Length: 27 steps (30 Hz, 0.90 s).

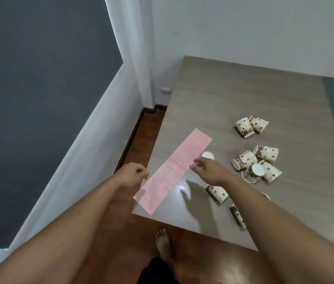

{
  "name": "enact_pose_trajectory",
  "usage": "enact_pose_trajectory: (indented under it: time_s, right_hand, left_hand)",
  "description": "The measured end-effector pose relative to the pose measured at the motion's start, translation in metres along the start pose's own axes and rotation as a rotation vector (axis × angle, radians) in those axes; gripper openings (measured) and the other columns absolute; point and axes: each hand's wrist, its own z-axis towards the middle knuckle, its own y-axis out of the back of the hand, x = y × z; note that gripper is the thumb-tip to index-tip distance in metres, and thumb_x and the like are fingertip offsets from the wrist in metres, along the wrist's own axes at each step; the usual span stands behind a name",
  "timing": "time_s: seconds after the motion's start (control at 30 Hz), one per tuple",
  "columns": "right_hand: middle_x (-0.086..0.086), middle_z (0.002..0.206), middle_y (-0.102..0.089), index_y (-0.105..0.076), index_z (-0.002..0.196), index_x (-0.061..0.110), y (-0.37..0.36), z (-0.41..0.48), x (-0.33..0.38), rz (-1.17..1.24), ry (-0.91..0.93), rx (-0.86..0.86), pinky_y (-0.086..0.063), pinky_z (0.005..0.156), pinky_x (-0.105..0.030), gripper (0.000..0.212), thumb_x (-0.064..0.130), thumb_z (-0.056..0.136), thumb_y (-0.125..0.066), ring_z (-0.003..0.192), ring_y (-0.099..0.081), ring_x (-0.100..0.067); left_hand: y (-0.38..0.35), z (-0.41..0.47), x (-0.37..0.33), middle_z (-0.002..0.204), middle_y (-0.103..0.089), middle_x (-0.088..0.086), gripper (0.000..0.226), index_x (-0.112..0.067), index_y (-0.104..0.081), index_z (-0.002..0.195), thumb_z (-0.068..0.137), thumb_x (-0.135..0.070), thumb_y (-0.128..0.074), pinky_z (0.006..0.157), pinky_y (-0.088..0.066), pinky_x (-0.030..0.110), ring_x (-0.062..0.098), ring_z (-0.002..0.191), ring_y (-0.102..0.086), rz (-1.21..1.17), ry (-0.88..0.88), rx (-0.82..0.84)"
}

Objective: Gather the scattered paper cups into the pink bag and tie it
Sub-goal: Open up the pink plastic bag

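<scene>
The flat folded pink bag (174, 169) is held over the grey wood-grain table's (244, 95) near left corner; the left hand (133, 175) pinches its left edge; the right hand (207, 168) pinches its right edge; bean-printed paper cups (265, 153) lie scattered to the right.

A long, flat pink plastic bag (174, 171) stretches slantwise over the near left corner of a grey-brown wood-grain table (233, 95), the left hand (130, 175) pinching one long edge with curled fingers and the right hand (209, 168) pinching the opposite edge. White paper cups (264, 153) printed with brown coffee beans lie scattered on the table right of the bag, two touching farther back, a cluster nearer, one under the right forearm. A bare foot (163, 242) stands on the reddish-brown wooden floor (141, 130)
</scene>
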Motion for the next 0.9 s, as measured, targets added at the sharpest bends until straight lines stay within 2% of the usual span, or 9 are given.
enact_pose_trajectory:
  time_s: [0.13, 0.23, 0.37, 0.5, 0.63, 0.7, 0.77, 0.83, 0.9]
  right_hand:
    - [-0.004, 0.14, -0.072, -0.059, 0.154, 0.014, -0.041, 0.012, -0.002, 0.087, -0.069, 0.081, -0.05, 0.11, -0.034, 0.057, 0.051, 0.109, -0.061, 0.131, -0.068, -0.023]
    - [0.003, 0.125, -0.076, -0.06, 0.153, 0.015, -0.08, 0.024, -0.007, 0.199, -0.15, 0.121, -0.052, 0.103, -0.032, 0.058, 0.053, 0.109, -0.06, 0.117, -0.071, -0.018]
    - [-0.007, 0.147, -0.07, -0.06, 0.154, 0.015, -0.125, 0.027, -0.012, 0.254, -0.204, 0.204, -0.051, 0.115, -0.039, 0.056, 0.051, 0.111, -0.058, 0.132, -0.067, -0.025]
    - [-0.005, 0.154, -0.066, -0.063, 0.152, 0.014, -0.156, 0.034, -0.006, 0.236, -0.167, 0.228, -0.045, 0.123, -0.04, 0.047, 0.04, 0.113, -0.057, 0.141, -0.062, -0.025]
    - [-0.004, 0.159, -0.063, -0.06, 0.155, 0.014, -0.174, 0.042, 0.007, 0.239, -0.14, 0.255, -0.043, 0.126, -0.04, 0.049, 0.038, 0.114, -0.057, 0.145, -0.061, -0.024]
    - [-0.003, 0.161, -0.061, -0.057, 0.158, 0.014, -0.177, 0.042, 0.011, 0.227, -0.132, 0.271, -0.041, 0.128, -0.039, 0.051, 0.039, 0.113, -0.057, 0.148, -0.059, -0.023]
    - [0.0, 0.163, -0.059, -0.055, 0.159, 0.017, -0.176, 0.043, 0.014, 0.205, -0.118, 0.285, -0.042, 0.127, -0.037, 0.053, 0.042, 0.113, -0.057, 0.149, -0.058, -0.021]
    - [0.004, 0.162, -0.061, -0.056, 0.158, 0.021, -0.171, 0.041, 0.018, 0.207, -0.105, 0.278, -0.044, 0.123, -0.034, 0.054, 0.046, 0.11, -0.06, 0.145, -0.06, -0.019]
    - [0.007, 0.157, -0.063, -0.06, 0.155, 0.025, -0.163, 0.038, 0.022, 0.225, -0.079, 0.256, -0.048, 0.117, -0.033, 0.055, 0.05, 0.107, -0.065, 0.139, -0.063, -0.016]
  left_hand:
    - [-0.02, 0.022, 0.027, 0.114, -0.085, 0.002, 0.02, -0.014, -0.086, 0.109, 0.11, -0.024, -0.068, 0.093, -0.058, 0.034, 0.023, 0.11, -0.077, 0.003, 0.081, -0.002]
    - [-0.038, 0.042, 0.047, 0.124, -0.082, 0.009, 0.018, -0.009, -0.081, 0.121, 0.107, -0.016, -0.072, 0.088, -0.053, 0.029, 0.026, 0.113, -0.076, -0.074, 0.155, -0.02]
    - [-0.059, 0.054, 0.066, 0.141, -0.074, 0.018, 0.04, -0.001, -0.068, 0.141, 0.105, -0.015, -0.079, 0.092, -0.049, 0.029, 0.032, 0.126, -0.071, -0.08, 0.262, -0.028]
    - [-0.078, 0.06, 0.089, 0.147, -0.069, 0.02, 0.055, 0.001, -0.061, 0.151, 0.104, -0.018, -0.081, 0.089, -0.042, 0.028, 0.037, 0.134, -0.067, -0.041, 0.341, 0.026]
    - [-0.078, 0.064, 0.104, 0.132, -0.079, 0.021, 0.032, 0.0, -0.079, 0.128, 0.103, -0.02, -0.081, 0.096, -0.056, 0.038, 0.036, 0.122, -0.074, 0.166, 0.393, 0.063]
    - [-0.074, 0.065, 0.103, 0.137, -0.077, 0.02, 0.033, -0.002, -0.079, 0.133, 0.107, -0.023, -0.076, 0.102, -0.057, 0.036, 0.035, 0.128, -0.073, 0.264, 0.382, 0.108]
    - [-0.068, 0.067, 0.098, 0.133, -0.078, 0.016, 0.035, -0.004, -0.08, 0.132, 0.108, -0.03, -0.074, 0.098, -0.057, 0.035, 0.032, 0.123, -0.075, 0.235, 0.391, 0.117]
    - [-0.059, 0.072, 0.09, 0.103, -0.081, 0.013, 0.028, -0.005, -0.084, 0.109, 0.104, -0.033, -0.081, 0.083, -0.055, 0.035, 0.028, 0.094, -0.076, 0.117, 0.418, 0.147]
    - [-0.053, 0.075, 0.085, 0.078, -0.077, 0.012, 0.031, -0.006, -0.076, 0.081, 0.098, -0.028, -0.089, 0.075, -0.052, 0.034, 0.028, 0.074, -0.071, -0.149, 0.422, 0.174]
